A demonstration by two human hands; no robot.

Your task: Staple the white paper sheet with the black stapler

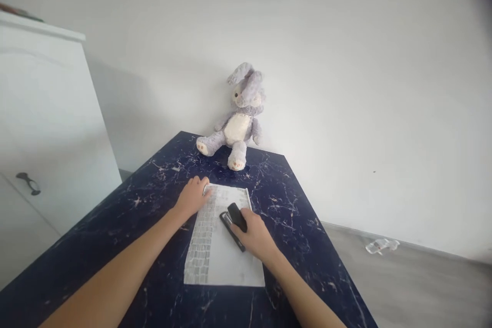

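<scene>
A sheet of paper, printed with a grid pattern down its left side, lies on the dark blue marbled table. My left hand is at its far left corner, fingers curled at the edge and thumb over the paper. Above the middle of the sheet, my right hand grips a black stapler. The stapler is tilted with its jaws apart, pointing toward the far left. Part of its body is hidden behind my fingers.
A grey and white plush rabbit sits at the table's far end against the wall. To the left stands a white cabinet with a dark handle. A clear plastic item lies on the floor at right.
</scene>
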